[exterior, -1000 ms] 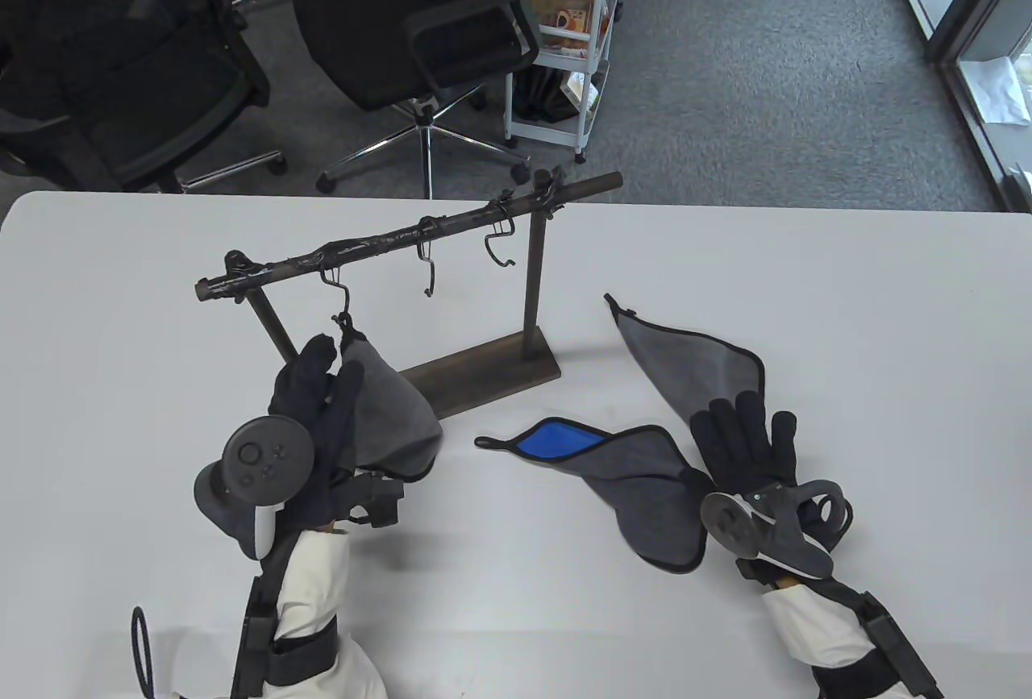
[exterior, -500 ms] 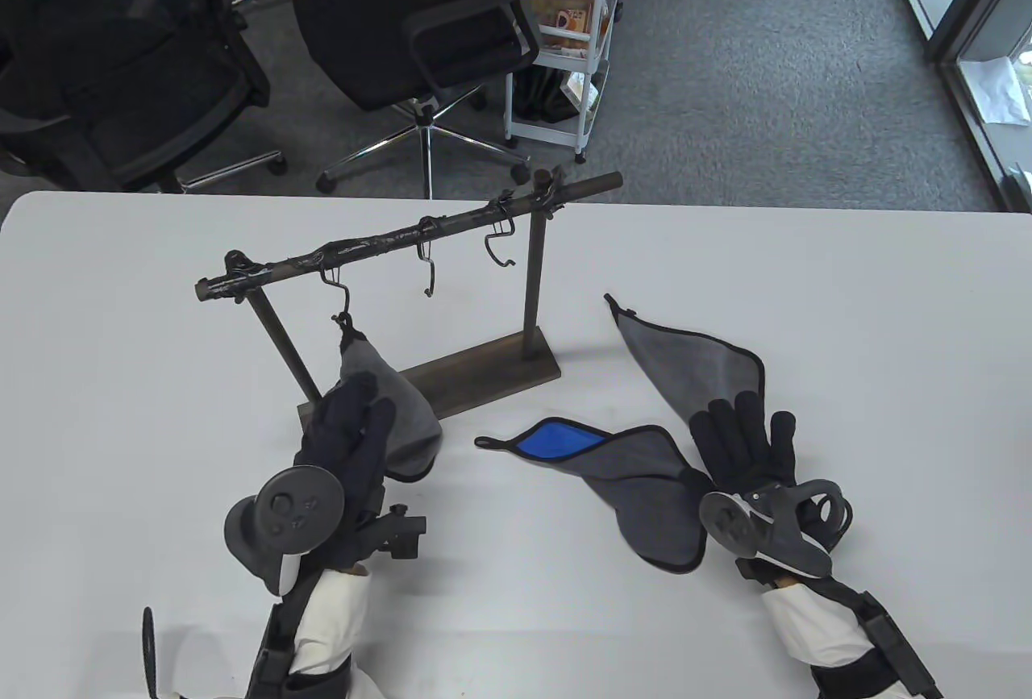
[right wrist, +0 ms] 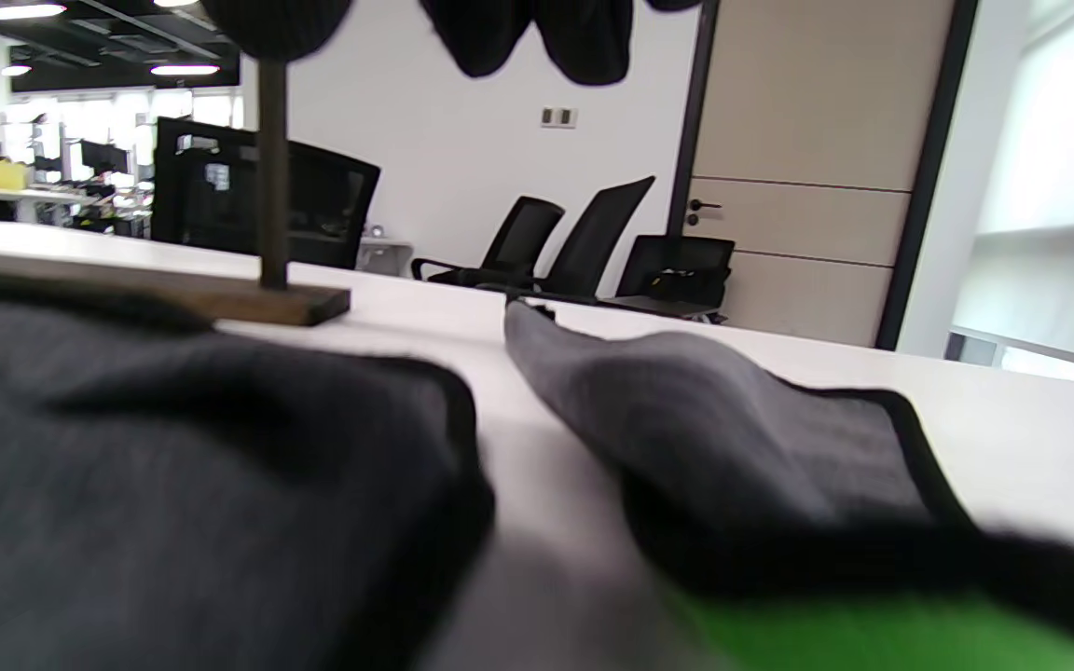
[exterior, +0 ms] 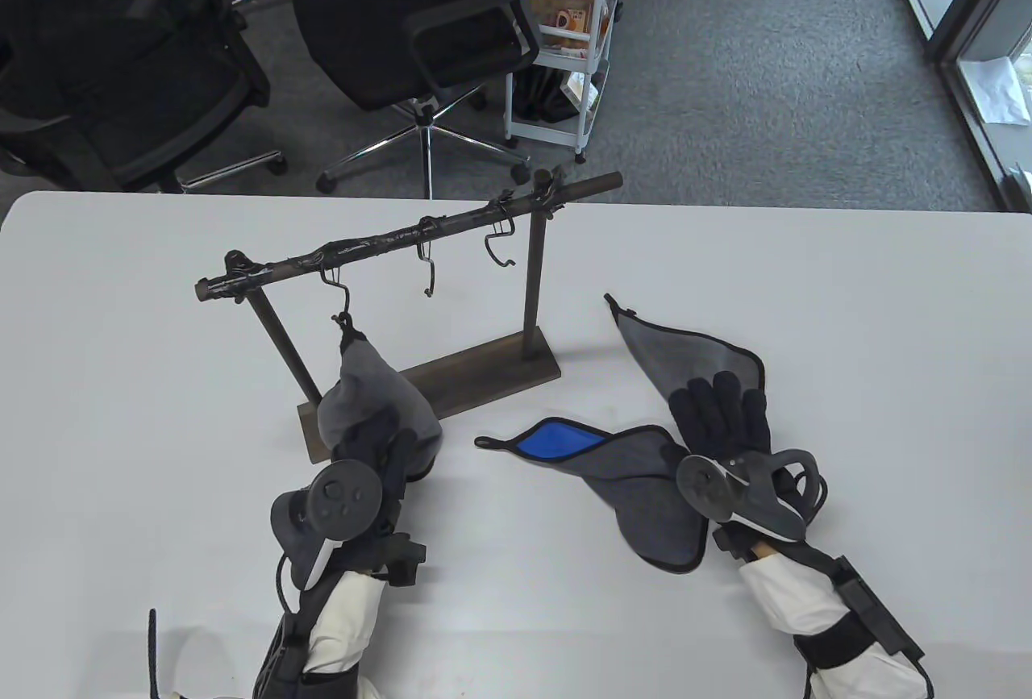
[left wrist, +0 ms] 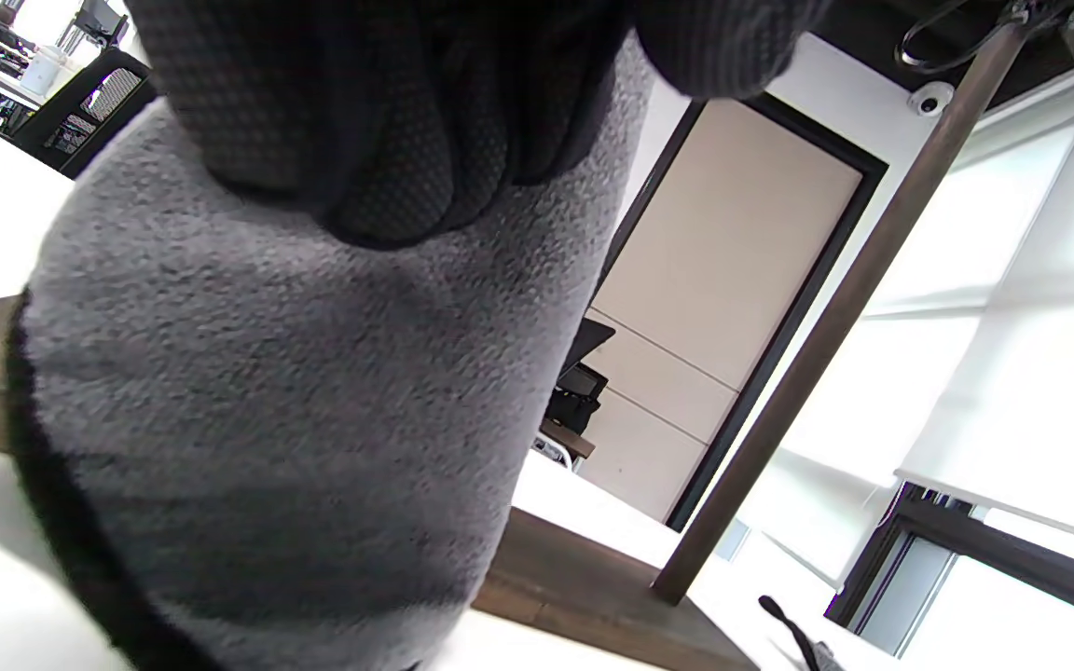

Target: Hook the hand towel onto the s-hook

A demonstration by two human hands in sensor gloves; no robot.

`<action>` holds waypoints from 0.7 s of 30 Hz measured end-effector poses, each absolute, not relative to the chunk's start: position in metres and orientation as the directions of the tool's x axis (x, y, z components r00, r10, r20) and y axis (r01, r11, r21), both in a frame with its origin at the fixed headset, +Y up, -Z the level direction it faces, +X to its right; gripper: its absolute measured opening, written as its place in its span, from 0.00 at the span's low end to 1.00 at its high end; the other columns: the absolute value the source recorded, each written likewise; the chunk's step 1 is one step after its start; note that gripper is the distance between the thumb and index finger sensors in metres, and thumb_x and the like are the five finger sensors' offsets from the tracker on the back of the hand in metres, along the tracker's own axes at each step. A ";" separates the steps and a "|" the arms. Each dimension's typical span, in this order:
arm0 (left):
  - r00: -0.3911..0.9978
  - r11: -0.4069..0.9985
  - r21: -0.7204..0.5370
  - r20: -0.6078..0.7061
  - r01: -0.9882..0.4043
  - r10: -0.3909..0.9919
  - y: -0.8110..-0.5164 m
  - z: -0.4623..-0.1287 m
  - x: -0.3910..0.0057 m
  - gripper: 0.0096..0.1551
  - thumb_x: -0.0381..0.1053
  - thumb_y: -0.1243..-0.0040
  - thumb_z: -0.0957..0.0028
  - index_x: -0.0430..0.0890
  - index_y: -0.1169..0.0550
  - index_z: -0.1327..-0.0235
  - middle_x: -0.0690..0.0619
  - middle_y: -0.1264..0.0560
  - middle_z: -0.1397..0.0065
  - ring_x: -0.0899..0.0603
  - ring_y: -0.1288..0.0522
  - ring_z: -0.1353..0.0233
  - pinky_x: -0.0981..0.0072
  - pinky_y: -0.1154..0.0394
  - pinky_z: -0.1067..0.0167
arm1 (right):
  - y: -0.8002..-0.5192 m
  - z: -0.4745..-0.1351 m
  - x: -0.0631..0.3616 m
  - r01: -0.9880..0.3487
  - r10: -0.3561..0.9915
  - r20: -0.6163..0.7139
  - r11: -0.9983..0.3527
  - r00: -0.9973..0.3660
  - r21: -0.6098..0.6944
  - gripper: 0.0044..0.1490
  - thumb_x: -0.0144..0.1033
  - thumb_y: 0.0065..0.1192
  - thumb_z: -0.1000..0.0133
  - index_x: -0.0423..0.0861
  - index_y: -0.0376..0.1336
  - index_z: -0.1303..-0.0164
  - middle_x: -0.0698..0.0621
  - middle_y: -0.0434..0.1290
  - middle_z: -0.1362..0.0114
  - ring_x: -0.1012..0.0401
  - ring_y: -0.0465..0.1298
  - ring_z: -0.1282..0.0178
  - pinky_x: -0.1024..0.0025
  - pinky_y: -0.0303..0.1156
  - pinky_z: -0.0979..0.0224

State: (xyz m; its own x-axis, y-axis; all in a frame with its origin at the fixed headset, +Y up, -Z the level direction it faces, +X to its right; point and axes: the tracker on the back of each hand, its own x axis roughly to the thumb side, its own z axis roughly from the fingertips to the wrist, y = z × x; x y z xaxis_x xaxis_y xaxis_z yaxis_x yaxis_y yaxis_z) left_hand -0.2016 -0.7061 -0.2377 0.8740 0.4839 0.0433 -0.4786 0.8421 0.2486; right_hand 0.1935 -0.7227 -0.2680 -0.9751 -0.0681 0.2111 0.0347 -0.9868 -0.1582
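Note:
A dark rack (exterior: 484, 372) carries three S-hooks on its rod. The left S-hook (exterior: 343, 302) holds a grey hand towel (exterior: 367, 384) by its loop. My left hand (exterior: 383, 441) rests its fingers on the towel's lower part; in the left wrist view the fingers (left wrist: 388, 140) lie against the grey cloth (left wrist: 267, 419). The middle S-hook (exterior: 430, 272) and right S-hook (exterior: 500, 247) are bare. Two more towels lie on the table: a grey one (exterior: 685, 356) and one folded to show blue (exterior: 601, 465). My right hand (exterior: 717, 405) lies flat with spread fingers over both.
The rack's base (exterior: 492, 376) and right post (exterior: 532, 288) stand between my hands. The blue towel's loop (exterior: 484, 442) points left on the white table (exterior: 887, 328). Office chairs (exterior: 419, 30) and a white cart (exterior: 564, 30) stand beyond the table's far edge.
My left hand slid down the hung towel from near the hook to its lower part, moving right and towards me. My right hand shifted slightly left and forward over the flat towels.

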 end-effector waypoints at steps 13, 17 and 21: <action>0.947 0.904 0.280 0.078 -0.322 0.313 -0.707 -0.237 -0.192 0.29 0.57 0.46 0.42 0.43 0.18 0.36 0.41 0.18 0.35 0.41 0.16 0.42 0.63 0.15 0.53 | -0.706 -0.372 0.161 -0.116 0.120 -0.083 -0.992 -0.989 -0.054 0.40 0.44 0.58 0.38 0.47 0.51 0.16 0.42 0.60 0.15 0.45 0.59 0.18 0.44 0.56 0.16; 0.948 0.905 0.280 0.084 -0.319 0.308 -0.707 -0.237 -0.191 0.29 0.57 0.46 0.42 0.44 0.18 0.36 0.41 0.18 0.35 0.41 0.16 0.42 0.63 0.15 0.53 | -0.728 -0.393 0.157 -0.068 0.063 -0.142 -0.997 -0.988 0.028 0.40 0.45 0.57 0.38 0.49 0.50 0.15 0.44 0.59 0.14 0.46 0.59 0.16 0.47 0.58 0.17; 0.949 0.907 0.280 0.079 -0.314 0.305 -0.707 -0.237 -0.191 0.29 0.57 0.46 0.42 0.44 0.18 0.36 0.41 0.18 0.35 0.41 0.16 0.42 0.64 0.15 0.53 | -0.755 -0.403 0.163 0.012 -0.036 -0.201 -0.993 -0.979 0.118 0.38 0.45 0.51 0.36 0.46 0.51 0.16 0.40 0.59 0.15 0.45 0.70 0.28 0.53 0.71 0.31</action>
